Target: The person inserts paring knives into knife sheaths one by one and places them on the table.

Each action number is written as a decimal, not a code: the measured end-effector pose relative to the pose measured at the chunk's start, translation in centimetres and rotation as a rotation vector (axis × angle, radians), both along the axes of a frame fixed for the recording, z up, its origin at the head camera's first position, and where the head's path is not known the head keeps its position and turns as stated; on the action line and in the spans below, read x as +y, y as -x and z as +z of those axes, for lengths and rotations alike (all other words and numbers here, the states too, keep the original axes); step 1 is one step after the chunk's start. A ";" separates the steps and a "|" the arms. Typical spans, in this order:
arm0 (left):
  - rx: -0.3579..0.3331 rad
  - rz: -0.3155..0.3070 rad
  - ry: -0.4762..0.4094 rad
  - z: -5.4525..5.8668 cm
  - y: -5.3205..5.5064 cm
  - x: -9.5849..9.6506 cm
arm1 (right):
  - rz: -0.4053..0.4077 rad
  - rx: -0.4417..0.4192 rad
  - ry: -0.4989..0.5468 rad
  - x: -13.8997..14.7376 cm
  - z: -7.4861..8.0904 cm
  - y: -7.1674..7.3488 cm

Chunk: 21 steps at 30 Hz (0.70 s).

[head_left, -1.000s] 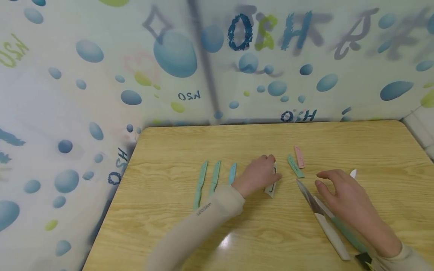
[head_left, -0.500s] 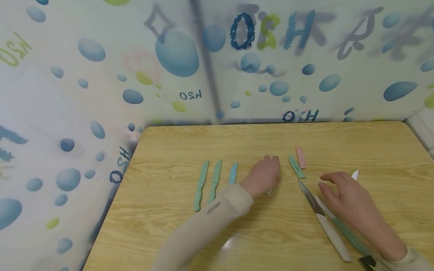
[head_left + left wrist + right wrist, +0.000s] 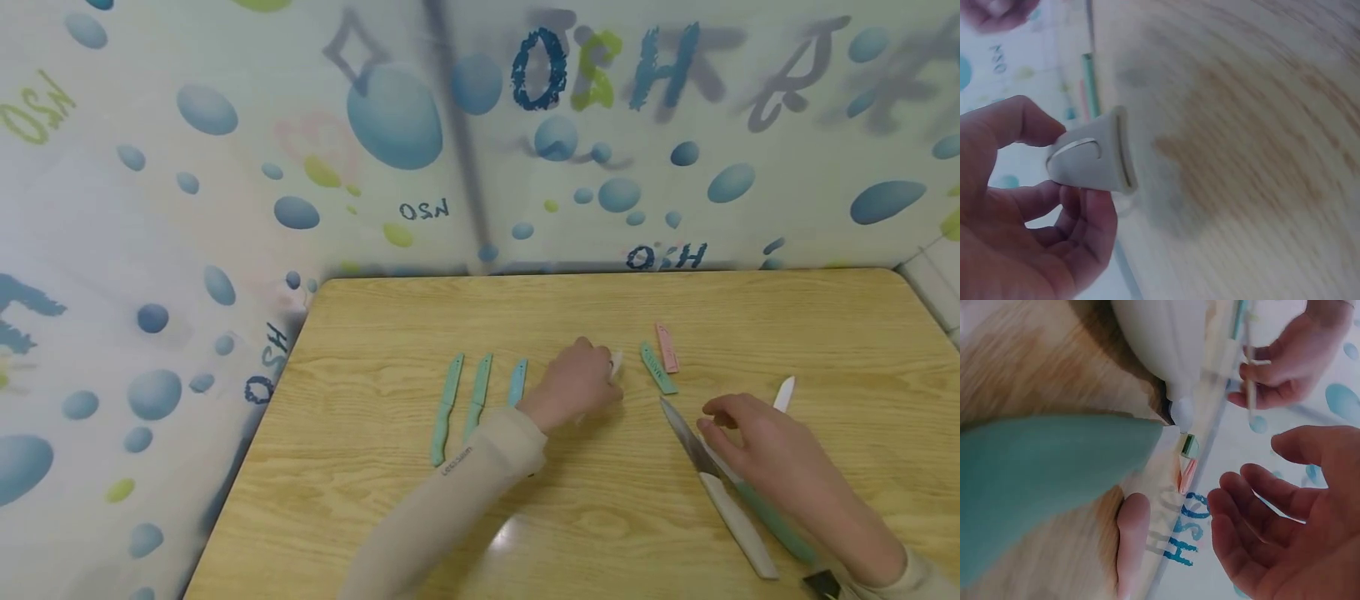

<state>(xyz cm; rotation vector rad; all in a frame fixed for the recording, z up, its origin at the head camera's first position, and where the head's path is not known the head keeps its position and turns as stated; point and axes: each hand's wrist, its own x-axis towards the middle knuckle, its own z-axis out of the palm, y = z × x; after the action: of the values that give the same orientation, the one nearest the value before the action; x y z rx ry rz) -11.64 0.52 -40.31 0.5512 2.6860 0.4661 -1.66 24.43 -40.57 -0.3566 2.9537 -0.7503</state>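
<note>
My left hand (image 3: 573, 383) pinches a cream knife sheath (image 3: 1091, 161) between thumb and fingers, close over the table's middle. The sheath's slotted open end faces the camera in the left wrist view; the hand hides most of it in the head view. My right hand (image 3: 772, 454) hovers with relaxed, bent fingers and holds nothing. Below it lie a cream-handled knife (image 3: 738, 521) and a green-handled knife (image 3: 783, 525), partly crossing. A white blade (image 3: 783, 393) sticks out beyond the right hand, and a pink handle (image 3: 1133, 540) shows in the right wrist view.
To the left lie two sheathed green knives (image 3: 447, 408) (image 3: 477, 396) and one with a blue sheath (image 3: 517, 382), partly behind the left sleeve. A green sheath (image 3: 658, 368) and a pink sheath (image 3: 667, 347) lie further back. A dark object (image 3: 821, 583) sits at the front right.
My left hand has gripped the cream sheath, which lay under its fingers, and turned it. It shifted right, then back left. The right hand has moved slightly down in the head view.
</note>
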 end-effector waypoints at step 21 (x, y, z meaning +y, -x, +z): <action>-0.089 0.302 -0.605 0.9 0.0 -4.7 | 0.135 -0.257 -0.207 0.5 -1.1 -1.5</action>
<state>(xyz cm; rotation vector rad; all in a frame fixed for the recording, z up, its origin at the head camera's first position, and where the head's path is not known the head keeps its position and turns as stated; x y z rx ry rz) -11.63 -4.20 -39.41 0.2586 2.5235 1.3742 -0.14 24.90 -41.65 -0.4053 2.7003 -0.4326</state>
